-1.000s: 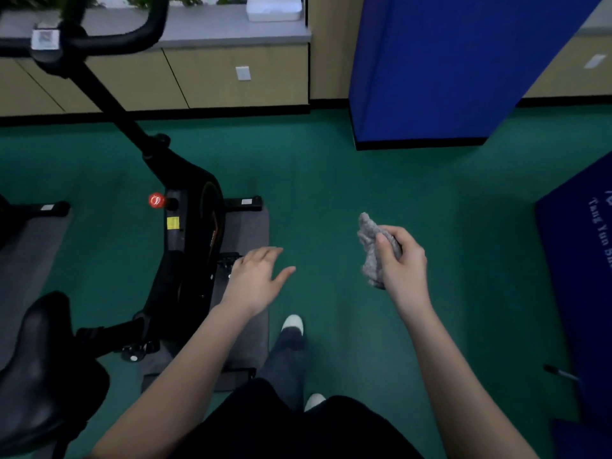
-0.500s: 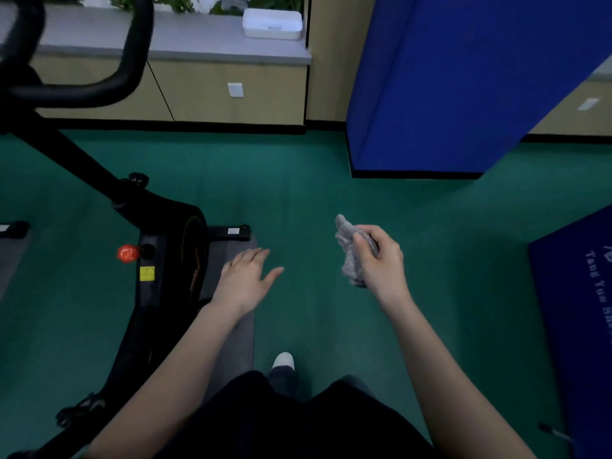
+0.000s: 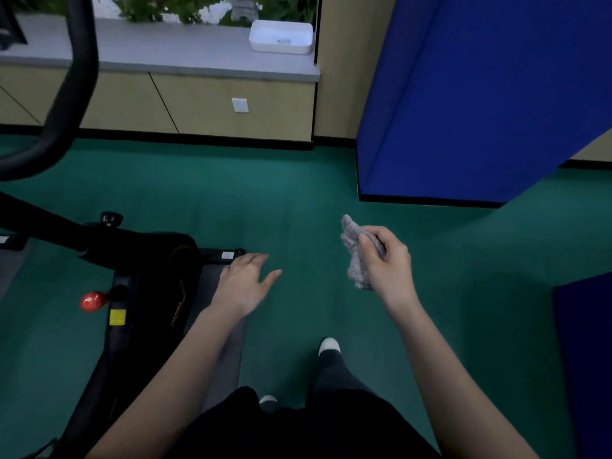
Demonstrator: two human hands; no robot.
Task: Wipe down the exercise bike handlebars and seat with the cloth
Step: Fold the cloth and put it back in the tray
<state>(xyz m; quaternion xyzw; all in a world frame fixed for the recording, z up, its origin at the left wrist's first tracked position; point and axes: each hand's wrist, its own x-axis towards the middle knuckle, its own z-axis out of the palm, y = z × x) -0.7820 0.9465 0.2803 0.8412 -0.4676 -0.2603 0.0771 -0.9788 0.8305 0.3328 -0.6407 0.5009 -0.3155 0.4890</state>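
My right hand [image 3: 387, 263] grips a crumpled grey cloth [image 3: 354, 256] at mid-height over the green floor. My left hand [image 3: 245, 281] hovers with fingers spread and relaxed, holding nothing, just right of the black exercise bike frame [image 3: 142, 279]. The bike's black curved handlebar [image 3: 71, 94] arcs up at the far left, well above and left of both hands. A red knob [image 3: 92, 300] sticks out of the frame. The seat is out of view.
A tall blue padded block [image 3: 480, 94] stands at the back right, and another blue pad [image 3: 586, 342] lies at the right edge. Beige cabinets [image 3: 198, 104] with a grey counter and a white tray [image 3: 281, 36] line the back wall. A grey mat [image 3: 228, 346] lies under the bike.
The view has tilted up and shifted right: the seat has left the frame and the handlebar now sits higher at the left. Both hands kept their poses, the cloth still held.
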